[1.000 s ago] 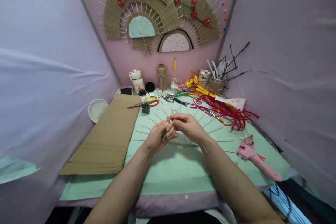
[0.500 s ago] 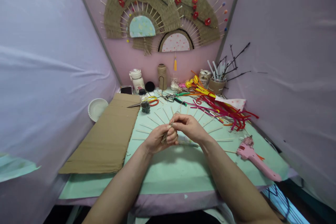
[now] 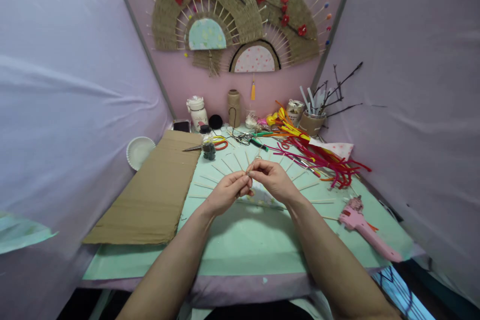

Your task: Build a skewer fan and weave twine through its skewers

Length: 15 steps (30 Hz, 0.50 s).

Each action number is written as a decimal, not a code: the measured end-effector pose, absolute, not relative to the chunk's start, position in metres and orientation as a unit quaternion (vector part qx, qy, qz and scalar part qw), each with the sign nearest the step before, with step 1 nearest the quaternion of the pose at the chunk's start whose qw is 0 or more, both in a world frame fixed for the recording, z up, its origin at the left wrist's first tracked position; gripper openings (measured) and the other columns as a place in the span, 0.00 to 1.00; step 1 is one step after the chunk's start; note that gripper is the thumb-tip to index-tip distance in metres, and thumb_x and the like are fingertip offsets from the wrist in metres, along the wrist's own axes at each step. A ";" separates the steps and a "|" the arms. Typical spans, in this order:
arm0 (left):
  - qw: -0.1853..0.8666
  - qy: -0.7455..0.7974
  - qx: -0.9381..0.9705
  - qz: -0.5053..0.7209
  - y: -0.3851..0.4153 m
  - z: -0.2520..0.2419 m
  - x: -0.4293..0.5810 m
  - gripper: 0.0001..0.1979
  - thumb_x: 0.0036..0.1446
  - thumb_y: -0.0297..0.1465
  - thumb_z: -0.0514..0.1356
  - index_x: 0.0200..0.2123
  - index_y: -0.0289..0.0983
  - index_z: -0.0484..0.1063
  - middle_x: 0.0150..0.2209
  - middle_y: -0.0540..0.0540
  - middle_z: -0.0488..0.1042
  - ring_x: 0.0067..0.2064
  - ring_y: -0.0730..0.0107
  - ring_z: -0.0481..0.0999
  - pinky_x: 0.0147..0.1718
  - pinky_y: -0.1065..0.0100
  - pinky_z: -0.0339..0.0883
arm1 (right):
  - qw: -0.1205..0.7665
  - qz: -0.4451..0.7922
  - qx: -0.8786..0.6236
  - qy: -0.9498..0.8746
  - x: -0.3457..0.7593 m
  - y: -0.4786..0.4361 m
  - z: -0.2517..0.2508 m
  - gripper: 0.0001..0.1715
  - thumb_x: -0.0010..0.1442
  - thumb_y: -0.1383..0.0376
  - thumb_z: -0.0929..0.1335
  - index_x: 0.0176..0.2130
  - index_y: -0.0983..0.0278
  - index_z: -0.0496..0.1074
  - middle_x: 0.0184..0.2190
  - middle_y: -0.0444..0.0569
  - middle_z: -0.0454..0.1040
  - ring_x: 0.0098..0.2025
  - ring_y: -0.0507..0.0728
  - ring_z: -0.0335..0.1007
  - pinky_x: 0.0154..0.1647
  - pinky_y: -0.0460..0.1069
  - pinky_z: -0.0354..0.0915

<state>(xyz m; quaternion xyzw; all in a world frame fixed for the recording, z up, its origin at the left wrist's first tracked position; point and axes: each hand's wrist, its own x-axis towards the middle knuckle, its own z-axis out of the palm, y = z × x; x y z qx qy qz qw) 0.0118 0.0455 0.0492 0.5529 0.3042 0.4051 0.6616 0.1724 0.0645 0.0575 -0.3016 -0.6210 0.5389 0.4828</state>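
Observation:
My left hand (image 3: 232,187) is closed, thumb and forefinger pinched on a bit of brown twine that mostly hides behind the fingers. Its fingertips meet those of my right hand (image 3: 272,177), which also pinches the twine; a thin loop shows just above. Both hands hover over a half-round fan frame lying on the table. Its thin sticks (image 3: 226,165) spread outward like rays, and a pale floral half-circle (image 3: 262,196) forms its centre, partly covered by my hands.
Brown cardboard (image 3: 150,195) lies at left beside a white dish (image 3: 140,153). Scissors (image 3: 221,145), a twine spool (image 3: 233,108) and a white bottle (image 3: 197,113) are behind. Coloured pipe cleaners (image 3: 318,157) and a pink glue gun (image 3: 365,230) lie at right. Finished fans (image 3: 161,25) hang on the back wall.
The bundle of twine seen in my left palm is now out of sight, and my left fingers have straightened somewhat. More of the floral half-circle shows. The view has shifted slightly.

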 end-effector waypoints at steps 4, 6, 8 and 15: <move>0.629 0.317 0.569 0.425 0.047 0.049 0.011 0.15 0.56 0.41 0.57 0.26 0.36 0.67 0.17 0.58 0.52 0.21 0.77 0.52 0.35 0.66 0.64 | 0.474 0.551 -0.309 -0.614 0.173 0.063 0.058 0.08 0.53 0.60 0.71 0.29 0.63 0.73 0.28 0.44 0.71 0.30 0.52 0.65 0.34 0.48 0.62; 0.626 0.317 0.558 0.444 0.047 0.047 0.012 0.15 0.57 0.40 0.56 0.25 0.36 0.66 0.17 0.57 0.52 0.21 0.77 0.51 0.35 0.66 0.64 | 0.464 0.554 -0.319 -0.613 0.173 0.063 0.059 0.09 0.54 0.59 0.70 0.32 0.62 0.75 0.31 0.45 0.73 0.31 0.52 0.65 0.34 0.48 0.62; 0.624 0.313 0.550 0.458 0.048 0.046 0.013 0.14 0.57 0.39 0.55 0.24 0.36 0.66 0.16 0.57 0.52 0.21 0.77 0.51 0.35 0.67 0.64 | 0.456 0.555 -0.333 -0.610 0.173 0.064 0.059 0.10 0.54 0.59 0.70 0.35 0.62 0.76 0.32 0.45 0.74 0.30 0.52 0.64 0.33 0.47 0.61; 0.629 0.322 0.547 0.450 0.048 0.046 0.016 0.13 0.57 0.37 0.55 0.24 0.36 0.67 0.16 0.57 0.53 0.21 0.77 0.52 0.35 0.68 0.63 | 0.471 0.553 -0.350 -0.592 0.172 0.066 0.055 0.08 0.52 0.60 0.71 0.30 0.63 0.76 0.27 0.44 0.73 0.28 0.51 0.62 0.31 0.47 0.58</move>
